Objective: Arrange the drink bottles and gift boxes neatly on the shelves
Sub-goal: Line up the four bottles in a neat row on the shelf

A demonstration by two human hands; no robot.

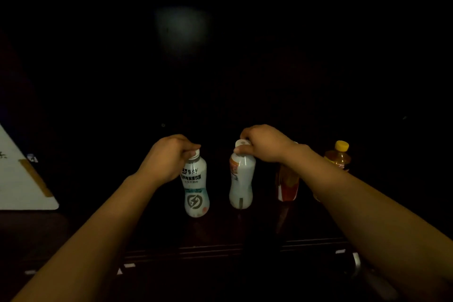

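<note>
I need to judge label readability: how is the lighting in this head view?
Head view: very dark, shelf nearly black; only the hands and two white bottles are lit; a hazy pale glare patch sits above; the yellow-capped bottle is dim, wide-angle bending at edges.

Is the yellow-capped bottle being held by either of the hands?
No, the yellow-capped bottle stands untouched at far right; each hand grips a white bottle's cap.

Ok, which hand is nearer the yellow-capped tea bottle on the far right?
Right. The right hand grips a white bottle's cap, two bottles from the yellow-capped tea bottle; the left hand is farther left, on another white bottle.
</note>
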